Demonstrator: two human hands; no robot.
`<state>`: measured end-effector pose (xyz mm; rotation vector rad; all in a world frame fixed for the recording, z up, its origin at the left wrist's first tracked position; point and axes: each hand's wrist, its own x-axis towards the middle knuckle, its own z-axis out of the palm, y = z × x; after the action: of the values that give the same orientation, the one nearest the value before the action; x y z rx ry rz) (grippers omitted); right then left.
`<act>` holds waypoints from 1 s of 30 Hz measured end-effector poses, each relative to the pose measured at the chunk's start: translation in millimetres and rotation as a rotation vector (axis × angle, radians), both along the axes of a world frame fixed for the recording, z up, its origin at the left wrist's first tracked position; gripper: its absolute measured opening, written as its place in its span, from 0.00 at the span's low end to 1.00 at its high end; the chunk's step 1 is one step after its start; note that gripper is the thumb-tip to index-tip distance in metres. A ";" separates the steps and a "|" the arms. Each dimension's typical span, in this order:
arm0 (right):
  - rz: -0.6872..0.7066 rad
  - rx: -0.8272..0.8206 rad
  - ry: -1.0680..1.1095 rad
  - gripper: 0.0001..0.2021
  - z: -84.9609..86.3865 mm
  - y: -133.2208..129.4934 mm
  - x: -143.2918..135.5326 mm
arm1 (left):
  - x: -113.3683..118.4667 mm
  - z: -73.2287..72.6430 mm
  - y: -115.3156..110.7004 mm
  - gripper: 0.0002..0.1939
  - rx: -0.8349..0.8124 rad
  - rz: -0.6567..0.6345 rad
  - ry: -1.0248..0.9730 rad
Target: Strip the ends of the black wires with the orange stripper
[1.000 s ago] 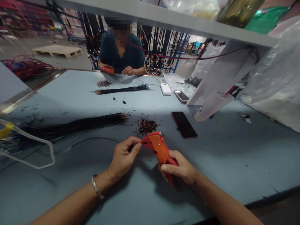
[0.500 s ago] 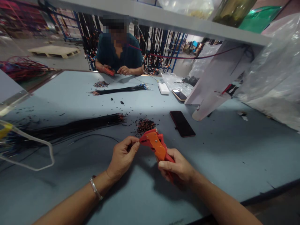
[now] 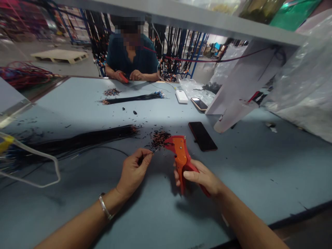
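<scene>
Currently, left hand (image 3: 135, 169): my thumb and forefinger are pinched together on a thin black wire (image 3: 155, 151); its pale tip pokes out past them.
Right hand (image 3: 201, 176): my fingers are curled round the handles of the wire stripper (image 3: 180, 148), thumb laid across; the handles stand spread.
Stripper head: points left, at the lower right side of the near snippet pile (image 3: 159, 139).
Tip to nose: just apart; a narrow gap separates wire tip and stripper.
Bench edges: the near edge of the bench (image 3: 254, 180) passes beneath my right forearm at lower right; the far edge runs in front of a co-worker (image 3: 132, 55).
Room: widest to the right of the stripper, below the near phone (image 3: 202, 136); a second stretch lies between my forearms. Tighter beyond my left hand, where the near wire bundle (image 3: 98, 136) lies.
Overhead: one shelf (image 3: 181, 19) crosses the view.
Wire bundles: two, counting the far wire bundle (image 3: 135, 99); strands too dense to count.
Snippet piles: two, counting the far snippet pile (image 3: 111, 92).
Phones: two, counting the far phone (image 3: 199, 103).
White box (image 3: 181, 97): one, just left of the far phone.
Red tool (image 3: 123, 77): one, at the co-worker's hands.
</scene>
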<state>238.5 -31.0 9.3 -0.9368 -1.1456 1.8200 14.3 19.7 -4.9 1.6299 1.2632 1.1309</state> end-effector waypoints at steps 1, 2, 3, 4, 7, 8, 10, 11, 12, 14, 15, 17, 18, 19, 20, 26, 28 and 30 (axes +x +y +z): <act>0.014 0.002 -0.008 0.21 0.3 -0.6 -0.9 | 0.4 0.4 -0.1 0.10 -0.009 -0.004 -0.003; 0.028 0.007 -0.014 0.21 0.6 -1.0 -1.8 | 1.0 1.0 -0.3 0.10 -0.016 -0.011 -0.006; 0.037 0.010 -0.022 0.21 1.0 -1.1 -2.6 | 1.8 1.8 -0.6 0.10 -0.020 -0.017 -0.009; 0.046 0.015 -0.030 0.21 1.7 -1.1 -3.2 | 2.7 2.8 -0.8 0.10 -0.025 -0.024 -0.010; 0.055 0.081 -0.098 0.20 6.0 -0.5 -5.1 | 5.6 5.4 -1.1 0.11 -0.046 -0.044 0.007; 0.053 0.132 -0.151 0.19 8.3 -0.6 -6.1 | 6.3 5.9 -1.2 0.11 -0.055 -0.052 0.014; 0.027 0.275 -0.326 0.16 13.5 -1.5 -9.3 | 7.2 6.3 -1.3 0.11 -0.070 -0.066 0.023; -0.002 0.363 -0.442 0.14 15.8 -2.4 -11.6 | 7.4 6.3 -1.4 0.11 -0.081 -0.071 0.020; -0.040 0.458 -0.565 0.12 17.5 -3.4 -14.4 | 7.5 6.3 -1.7 0.11 -0.092 -0.080 0.006; -0.138 0.658 -0.806 0.13 18.2 -5.0 -20.6 | 7.8 6.6 -2.4 0.11 -0.120 -0.112 -0.066; -0.182 0.755 -0.908 0.16 16.9 -5.4 -23.6 | 8.0 7.1 -2.9 0.11 -0.135 -0.133 -0.118; -0.232 0.912 -1.056 0.19 12.1 -5.1 -28.3 | 8.9 8.4 -4.2 0.11 -0.161 -0.176 -0.216; -0.241 0.967 -1.102 0.19 9.2 -4.5 -29.9 | 9.5 9.1 -5.0 0.10 -0.170 -0.190 -0.249; -0.247 1.010 -1.133 0.20 6.4 -3.6 -30.8 | 10.1 9.7 -5.7 0.09 -0.179 -0.196 -0.266; -0.250 1.042 -1.152 0.20 4.0 -2.6 -31.2 | 10.6 10.0 -6.4 0.09 -0.185 -0.201 -0.275; -0.253 1.106 -1.201 0.22 -0.9 1.1 -30.5 | 10.7 6.4 -7.6 0.07 -0.232 -0.224 -0.306; -0.253 1.103 -1.200 0.22 -1.3 1.3 -30.5 | 10.3 6.0 -7.2 0.07 -0.228 -0.232 -0.289; -0.256 1.098 -1.199 0.23 -1.8 1.5 -30.4 | 10.2 7.3 -6.8 0.07 -0.204 -0.246 -0.260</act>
<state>208.0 -29.5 7.5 -1.3215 -2.1958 0.0681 24.5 12.9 2.4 1.3925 0.9493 0.9900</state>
